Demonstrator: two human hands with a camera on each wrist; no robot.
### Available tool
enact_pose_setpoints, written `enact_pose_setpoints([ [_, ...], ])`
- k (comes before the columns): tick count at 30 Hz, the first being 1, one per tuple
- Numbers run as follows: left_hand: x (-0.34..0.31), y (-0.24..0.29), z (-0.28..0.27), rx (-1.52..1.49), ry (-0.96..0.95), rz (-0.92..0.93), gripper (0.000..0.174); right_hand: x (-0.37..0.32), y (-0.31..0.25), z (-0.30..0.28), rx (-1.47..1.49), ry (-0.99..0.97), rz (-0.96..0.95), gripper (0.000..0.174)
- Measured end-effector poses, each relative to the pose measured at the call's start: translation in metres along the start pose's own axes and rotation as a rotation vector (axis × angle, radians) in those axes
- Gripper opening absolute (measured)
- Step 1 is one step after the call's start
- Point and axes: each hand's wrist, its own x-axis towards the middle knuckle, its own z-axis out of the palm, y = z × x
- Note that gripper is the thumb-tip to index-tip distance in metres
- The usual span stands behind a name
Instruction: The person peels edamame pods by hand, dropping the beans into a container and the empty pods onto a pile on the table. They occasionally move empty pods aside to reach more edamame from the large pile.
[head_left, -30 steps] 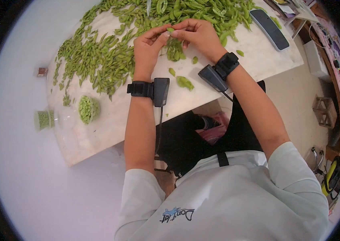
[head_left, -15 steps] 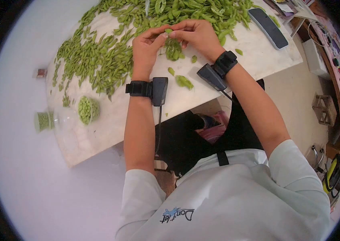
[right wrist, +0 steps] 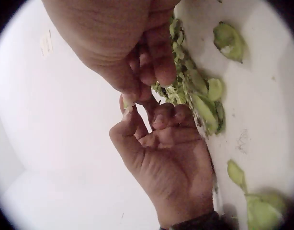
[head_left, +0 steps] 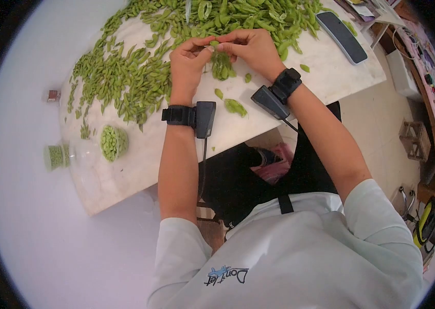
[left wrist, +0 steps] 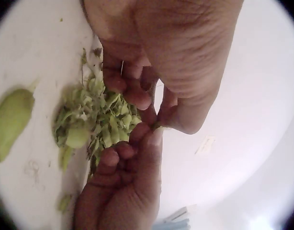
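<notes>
A small green soybean pod [head_left: 214,44] is pinched between the thumbs and index fingers of both hands, which meet at their fingertips above the table. My left hand [head_left: 185,66] grips it from the left and my right hand [head_left: 259,50] from the right. In the right wrist view a bit of the pod [right wrist: 128,103] shows between the thumbs; the rest is hidden by fingers. Beneath the hands lies a small heap of opened pods [head_left: 222,71]. Closer to the table's near edge is a pod shell [head_left: 236,107].
Soybean pods [head_left: 140,77] spread widely over the left and far side of the white table [head_left: 274,116]. At left stands a clear cup of shelled beans [head_left: 110,143]. A phone [head_left: 343,38] lies on the right, and a wooden stool [head_left: 415,141] stands on the floor beyond.
Both hands keep their pinch on the pod and have shifted only slightly, a little toward the body. Everything else on the table stays where it was.
</notes>
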Motion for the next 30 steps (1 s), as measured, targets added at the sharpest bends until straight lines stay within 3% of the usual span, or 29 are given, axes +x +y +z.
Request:
enact_pose_setpoints([
  [8, 0.001, -0.005, -0.002, 0.007, 0.002, 0.020, 0.021, -0.001, -0.003, 0.001, -0.054, 0.003, -0.007, 0.020],
  [20, -0.002, 0.004, 0.001, -0.036, 0.008, -0.005, 0.023, 0.001, -0.002, 0.003, 0.189, -0.006, 0.028, 0.021],
  [30, -0.001, 0.004, 0.001, -0.029, -0.004, -0.004, 0.024, 0.001, -0.002, 0.001, 0.211, -0.026, 0.036, 0.022],
])
